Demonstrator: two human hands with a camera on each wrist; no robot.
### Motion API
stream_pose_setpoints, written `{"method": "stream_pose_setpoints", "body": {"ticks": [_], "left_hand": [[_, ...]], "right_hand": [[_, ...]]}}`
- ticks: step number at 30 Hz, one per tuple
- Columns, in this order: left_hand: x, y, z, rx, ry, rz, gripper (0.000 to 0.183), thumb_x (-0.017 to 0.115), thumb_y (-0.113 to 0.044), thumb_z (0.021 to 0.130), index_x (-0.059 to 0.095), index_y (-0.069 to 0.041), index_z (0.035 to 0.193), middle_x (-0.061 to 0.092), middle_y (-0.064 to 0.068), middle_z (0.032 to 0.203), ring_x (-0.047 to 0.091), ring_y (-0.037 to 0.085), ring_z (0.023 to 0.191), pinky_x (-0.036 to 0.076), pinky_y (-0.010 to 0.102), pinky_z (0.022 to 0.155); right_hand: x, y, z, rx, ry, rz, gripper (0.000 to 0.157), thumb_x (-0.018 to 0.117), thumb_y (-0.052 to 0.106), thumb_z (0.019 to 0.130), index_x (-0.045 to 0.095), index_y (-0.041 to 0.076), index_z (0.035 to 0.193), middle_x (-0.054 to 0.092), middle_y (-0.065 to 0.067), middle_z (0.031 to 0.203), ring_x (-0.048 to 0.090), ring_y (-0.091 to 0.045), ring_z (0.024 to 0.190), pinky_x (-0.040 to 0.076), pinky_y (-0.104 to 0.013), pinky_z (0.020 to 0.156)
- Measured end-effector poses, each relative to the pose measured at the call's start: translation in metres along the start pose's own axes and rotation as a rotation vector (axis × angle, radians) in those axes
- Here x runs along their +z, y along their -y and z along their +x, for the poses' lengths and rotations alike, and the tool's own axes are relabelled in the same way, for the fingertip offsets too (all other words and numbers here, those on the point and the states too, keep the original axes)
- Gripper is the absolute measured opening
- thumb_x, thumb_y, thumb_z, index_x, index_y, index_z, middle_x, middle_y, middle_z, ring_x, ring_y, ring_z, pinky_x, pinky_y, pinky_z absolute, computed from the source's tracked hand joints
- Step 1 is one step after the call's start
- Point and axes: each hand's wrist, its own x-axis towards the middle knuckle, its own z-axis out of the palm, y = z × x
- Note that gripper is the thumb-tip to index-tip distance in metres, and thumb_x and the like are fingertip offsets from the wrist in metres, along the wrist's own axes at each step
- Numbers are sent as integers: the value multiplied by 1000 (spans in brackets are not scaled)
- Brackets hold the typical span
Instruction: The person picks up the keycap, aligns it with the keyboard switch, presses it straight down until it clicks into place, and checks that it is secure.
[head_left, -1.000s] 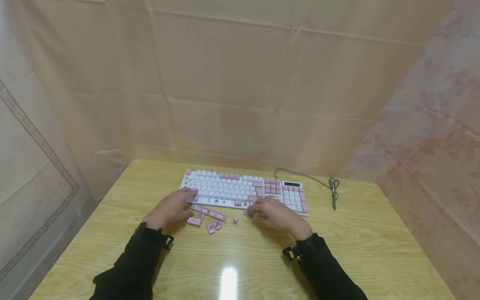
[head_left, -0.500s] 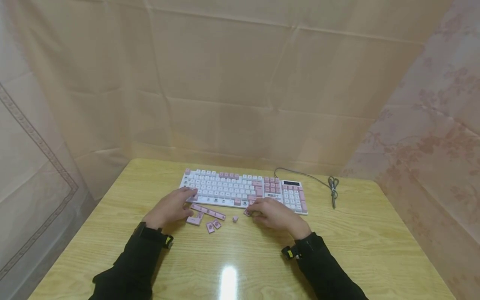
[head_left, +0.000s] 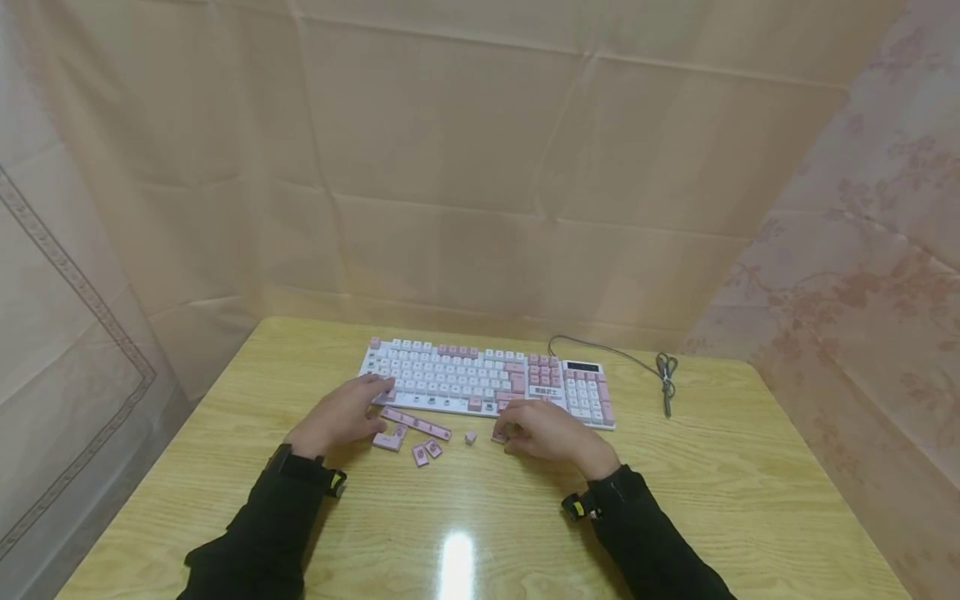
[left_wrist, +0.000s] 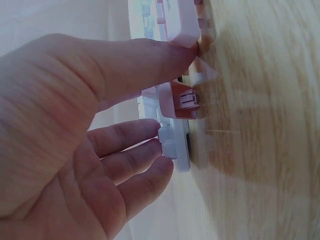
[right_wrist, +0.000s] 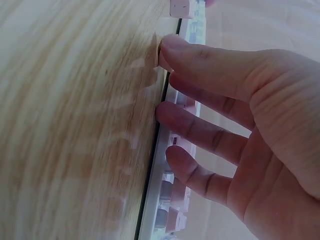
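A white and pink keyboard (head_left: 450,385) lies near the back of the wooden table. My left hand (head_left: 339,418) rests at its front left corner, fingertips on the edge and keys. In the left wrist view, its thumb lies beside a loose pink keycap (left_wrist: 181,22), and another upturned keycap (left_wrist: 180,101) sits below the thumb. At the keyboard's front edge, my right hand (head_left: 551,431) pinches a small pink keycap (head_left: 498,437) between thumb and index finger; the thumb mostly hides it in the right wrist view. Its other fingers extend along the keyboard's edge.
Between the hands lie a long pink keycap (head_left: 417,423), a wide keycap (head_left: 387,442), a pair of small keycaps (head_left: 427,452) and a single one (head_left: 470,437). A bundled grey cable (head_left: 667,379) lies at the right. Cloth (head_left: 450,167) hangs behind the table.
My right hand has shifted slightly to the right and towards me, with the keycap mostly covered by its fingers now. The left hand stays in place.
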Motion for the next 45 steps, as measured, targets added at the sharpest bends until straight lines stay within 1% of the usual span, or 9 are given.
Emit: {"method": "stream_pose_setpoints", "body": {"ticks": [4,9,13,20,24,29,33,40,45], "left_hand": [[1,1,0,2,1,6,65,72,-18,80,47,1,137,46,21,140,38,38,129,31,51,103],[2,1,1,6,-3,5,65,73,-18,80,47,1,137,46,21,140,38,38,129,31,51,103],[2,2,1,1,-3,6,66,73,-18,79,47,1,137,46,21,140,38,38,129,31,51,103],[2,1,2,-34,15,13,67,74,-21,80,47,-2,138,46,19,140,39,36,129,31,50,104],[1,0,2,-36,17,14,67,73,-21,80,46,-2,138,46,19,140,38,37,130,31,50,104],[2,0,2,-33,17,12,67,73,-20,80,46,-1,138,45,19,141,38,37,130,30,50,104],[2,0,2,-31,14,12,67,73,-20,80,46,-1,138,46,19,141,38,37,130,31,50,104],[1,-1,1,-32,19,14,67,73,-20,80,46,-1,138,46,20,141,38,37,130,31,50,104],[1,-1,2,-40,25,12,66,72,-20,81,46,-2,139,45,19,141,37,37,131,30,50,104]], "right_hand": [[0,1,0,19,10,29,23,74,25,79,69,19,101,63,9,90,54,-8,77,47,-26,69],[1,-1,0,36,15,42,21,74,25,79,68,20,98,64,10,90,57,-8,80,48,-26,74],[3,-3,1,47,15,42,18,74,25,80,68,22,96,62,11,87,55,-7,76,47,-26,70],[3,-4,0,29,0,29,13,74,23,80,67,22,91,62,12,83,55,-6,72,47,-25,66],[2,-3,0,28,-6,22,15,73,20,81,67,20,94,63,10,85,55,-8,73,47,-25,67],[1,-3,-1,24,-8,21,20,73,18,81,67,17,101,64,8,89,58,-8,78,48,-26,72],[1,-4,0,23,-7,21,19,71,17,83,67,17,101,66,8,91,59,-8,82,49,-26,75],[0,-6,-1,0,-14,16,17,70,18,84,69,16,101,66,8,90,59,-6,79,49,-25,72],[-1,-7,-1,7,-3,29,18,67,18,87,71,16,104,68,8,96,60,-4,85,49,-25,76]]}}
